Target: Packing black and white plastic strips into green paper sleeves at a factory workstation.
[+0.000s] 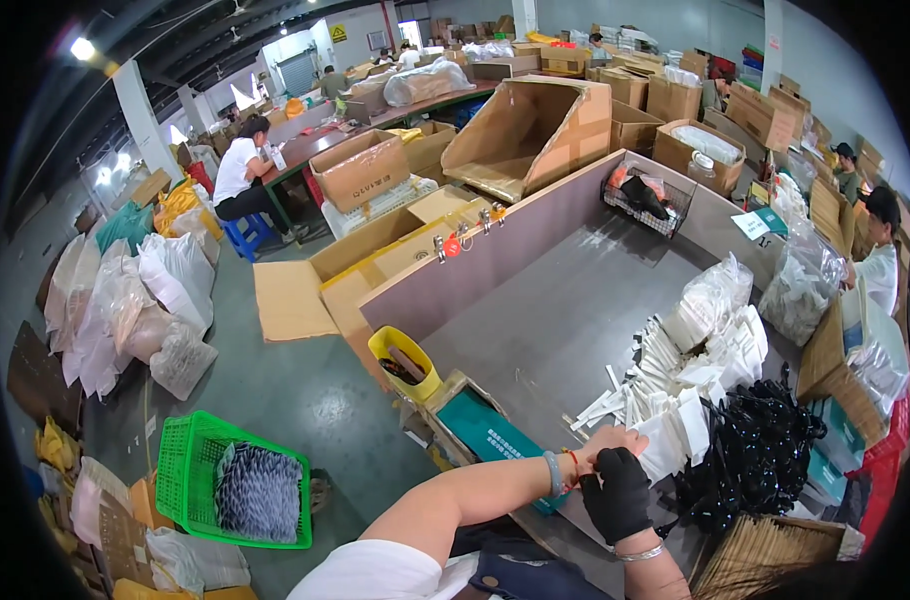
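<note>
My left hand [612,441], bare with a grey band and a red bracelet at the wrist, is closed beside the near edge of a pile of white flat pieces [665,380]. Right against it is my right hand [616,497], in a black glove with bare fingertips, its fingers curled in. Whatever either hand grips is too small or hidden to make out. A white rectangular piece [661,446] lies just beyond the fingers. To the right of the gloved hand spreads a heap of glossy black strap-like items [760,440].
Raised boards [495,240] wall the grey table [535,325]. A wire basket [647,200] hangs at the far corner. A yellow container [405,362] and a teal packet [490,430] sit at the left edge. On the floor stands a green crate [180,480]; brown strips [765,560] fill the near right.
</note>
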A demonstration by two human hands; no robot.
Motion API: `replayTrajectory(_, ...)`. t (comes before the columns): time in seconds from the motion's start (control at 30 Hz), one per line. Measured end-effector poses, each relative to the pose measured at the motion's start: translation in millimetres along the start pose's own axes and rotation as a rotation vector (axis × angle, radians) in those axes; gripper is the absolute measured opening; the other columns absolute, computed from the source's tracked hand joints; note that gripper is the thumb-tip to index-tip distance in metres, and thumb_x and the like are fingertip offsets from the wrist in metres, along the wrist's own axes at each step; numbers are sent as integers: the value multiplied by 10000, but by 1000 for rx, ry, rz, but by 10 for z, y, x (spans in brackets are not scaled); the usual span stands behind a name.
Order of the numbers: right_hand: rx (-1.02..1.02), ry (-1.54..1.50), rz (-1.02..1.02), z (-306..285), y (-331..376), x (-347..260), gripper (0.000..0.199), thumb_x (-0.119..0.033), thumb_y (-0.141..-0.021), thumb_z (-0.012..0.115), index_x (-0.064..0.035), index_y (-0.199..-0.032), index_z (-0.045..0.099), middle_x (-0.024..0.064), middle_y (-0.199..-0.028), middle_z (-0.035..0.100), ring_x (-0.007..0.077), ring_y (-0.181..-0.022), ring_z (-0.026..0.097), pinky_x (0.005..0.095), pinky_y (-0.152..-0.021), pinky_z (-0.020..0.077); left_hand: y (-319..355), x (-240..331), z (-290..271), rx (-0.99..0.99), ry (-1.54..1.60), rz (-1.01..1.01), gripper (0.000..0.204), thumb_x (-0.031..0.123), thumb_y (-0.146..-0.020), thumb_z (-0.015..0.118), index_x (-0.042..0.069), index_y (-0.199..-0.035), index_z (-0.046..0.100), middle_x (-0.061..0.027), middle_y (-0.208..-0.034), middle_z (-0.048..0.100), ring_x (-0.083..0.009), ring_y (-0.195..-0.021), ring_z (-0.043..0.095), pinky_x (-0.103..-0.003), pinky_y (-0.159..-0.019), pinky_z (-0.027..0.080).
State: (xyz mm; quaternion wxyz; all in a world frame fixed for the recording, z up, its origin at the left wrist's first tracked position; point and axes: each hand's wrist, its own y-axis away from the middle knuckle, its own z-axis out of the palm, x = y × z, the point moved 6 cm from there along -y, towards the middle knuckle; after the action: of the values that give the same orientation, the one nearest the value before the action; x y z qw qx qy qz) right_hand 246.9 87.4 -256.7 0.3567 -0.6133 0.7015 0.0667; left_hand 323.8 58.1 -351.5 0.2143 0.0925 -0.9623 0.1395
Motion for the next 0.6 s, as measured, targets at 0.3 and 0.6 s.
replayTrajectory(0.3, 1, 74, 119, 32, 39, -47, 132, -136, -812, 672, -53, -825, 571, 156, -776, 561, 360, -731, 572, 440, -634, 452, -40, 9, -168, 124, -75, -89, 136, 159, -817, 574, 64, -912, 552, -142, -781, 618, -341, -750, 647, -444, -605, 517)
replayTrajectory(0.6, 128, 258, 42, -85, 187, -24, 146, -166, -816, 651, -63, -826, 549, 144, -789, 558, 343, -749, 573, 448, -623, 447, -110, 70, -243, 466, 622, -322, 227, 109, -801, 691, 83, -1020, 637, -118, -744, 663, -266, -685, 664, -353, -647, 522)
